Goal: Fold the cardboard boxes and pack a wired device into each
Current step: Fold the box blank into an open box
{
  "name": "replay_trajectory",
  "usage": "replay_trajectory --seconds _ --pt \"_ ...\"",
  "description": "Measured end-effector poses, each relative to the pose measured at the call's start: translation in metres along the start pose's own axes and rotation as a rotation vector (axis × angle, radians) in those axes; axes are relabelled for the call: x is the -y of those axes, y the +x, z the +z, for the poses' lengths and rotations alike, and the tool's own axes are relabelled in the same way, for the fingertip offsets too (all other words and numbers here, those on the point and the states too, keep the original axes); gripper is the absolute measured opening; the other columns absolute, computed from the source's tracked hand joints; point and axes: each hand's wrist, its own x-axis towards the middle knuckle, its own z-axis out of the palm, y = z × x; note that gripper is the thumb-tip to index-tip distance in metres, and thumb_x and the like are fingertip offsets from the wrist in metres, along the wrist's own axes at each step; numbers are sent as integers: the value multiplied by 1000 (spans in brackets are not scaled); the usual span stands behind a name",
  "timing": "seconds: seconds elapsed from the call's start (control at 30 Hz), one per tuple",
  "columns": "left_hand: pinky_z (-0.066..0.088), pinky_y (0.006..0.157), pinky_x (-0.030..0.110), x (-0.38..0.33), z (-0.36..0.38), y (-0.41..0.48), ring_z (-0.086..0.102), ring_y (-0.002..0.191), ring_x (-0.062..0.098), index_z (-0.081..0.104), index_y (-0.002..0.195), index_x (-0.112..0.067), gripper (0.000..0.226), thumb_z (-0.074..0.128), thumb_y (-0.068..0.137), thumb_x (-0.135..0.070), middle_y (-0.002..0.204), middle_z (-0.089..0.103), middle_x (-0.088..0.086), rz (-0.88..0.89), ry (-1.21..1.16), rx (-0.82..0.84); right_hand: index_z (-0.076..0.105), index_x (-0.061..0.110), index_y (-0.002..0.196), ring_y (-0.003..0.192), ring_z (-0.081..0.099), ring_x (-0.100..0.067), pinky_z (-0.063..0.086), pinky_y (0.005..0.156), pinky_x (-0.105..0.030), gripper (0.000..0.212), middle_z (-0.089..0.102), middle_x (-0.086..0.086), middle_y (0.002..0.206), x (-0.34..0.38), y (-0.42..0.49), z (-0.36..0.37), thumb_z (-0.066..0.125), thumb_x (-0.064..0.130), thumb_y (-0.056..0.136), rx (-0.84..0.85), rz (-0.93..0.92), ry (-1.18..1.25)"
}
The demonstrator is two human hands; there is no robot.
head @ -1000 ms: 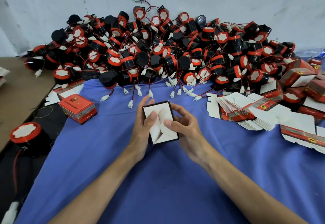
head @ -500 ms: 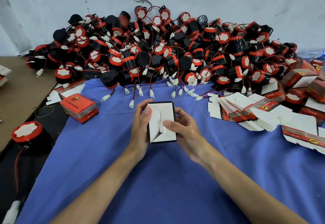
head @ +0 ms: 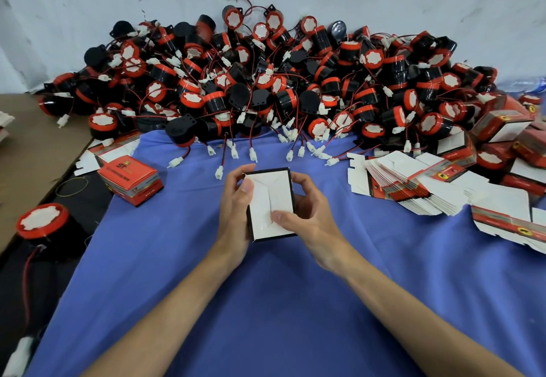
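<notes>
the box (head: pixel 270 202) was gripped by both hands, left hand (head: pixel 235 213) and right hand (head: pixel 307 216), just in front of the device pile (head: pixel 266 81).

Closed red box (head: pixel 130 180), near the left edge of the blue cloth (head: pixel 266 302): "ST" in large letters on the top face, next to a small yellow emblem.
Same box, smaller print: one white line below the "ST" and one line on the front side, both too small to read.
Stack of flat cartons (head: pixel 413 181), right side of the cloth: round yellow emblem with a dark figure on the red band; lettering illegible.
Folded red boxes (head: pixel 499 125), far right edge: yellow emblem, print blurred.
</notes>
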Motion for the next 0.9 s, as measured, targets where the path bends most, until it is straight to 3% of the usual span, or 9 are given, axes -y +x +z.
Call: replay_trajectory --seconds 0.23,0.4,0.47,0.57,0.63,0.7,0.77,0.83,0.9 --pt "42 81 45 2 -2 2 53 95 32 40 133 2 97 47 63 -66 114 53 32 6 -4 8 50 24 117 84 65 -17 54 74 -28 51 71 -2 90 -1 0 3 64 9 69 5 33 72" --pt "42 80 45 2 -4 4 53 96 31 40 133 1 98 48 63 -67 114 52 30 15 -26 -2 53 12 121 89 66 -21 54 79 -28 52 71 -7 95 3 4 -3 65 5 71 86 111 226" --pt "45 81 46 3 -3 4 55 97 31 42 132 -4 93 47 64 -68 119 52 32 22 -16 17 56 12 118 90 66 -20 53 81 -29 47 70 -5 96 3 4 -5 63 6 72 111 117 241" --pt "51 81 41 4 -2 4 60 99 25 46 127 -24 82 56 64 -75 118 58 15 44 18 35 56 13 121 94 66 -18 54 81 -27 44 70 -2 101 3 4 -5 60 10 77 111 90 284" --pt "52 91 39 7 -5 6 60 110 20 45 130 -32 85 59 63 -82 130 56 7 73 65 55 59 18 119 96 65 -16 53 80 -26 41 70 0 102 2 4 -5 61 11 79 66 21 284" --pt "42 108 40 6 -7 9 51 127 12 41 133 -35 59 51 83 -65 143 47 0 159 165 32 61 27 116 93 64 -9 51 79 -21 43 70 10 99 3 4 -4 68 10 77 -18 -130 67" --pt "32 115 39 8 -11 12 39 136 3 37 136 -32 44 42 93 -40 149 40 -6 233 223 -2 60 28 118 89 58 -3 46 82 -17 51 67 21 93 -1 3 -7 77 15 72 -153 -289 -425" --pt "34 114 36 8 -13 12 39 135 2 36 135 -29 42 42 93 -34 147 39 -6 297 230 -36 64 13 117 89 57 -12 40 92 -26 51 68 11 92 -9 5 -12 80 13 68 -213 -500 -1040" --pt "36 110 32 9 -12 10 41 134 7 38 130 -29 43 51 90 -36 142 42 -2 398 297 -42 70 11 105 83 66 -21 31 104 -33 40 70 1 85 -15 6 -13 74 2 67 -136 -620 -1416"
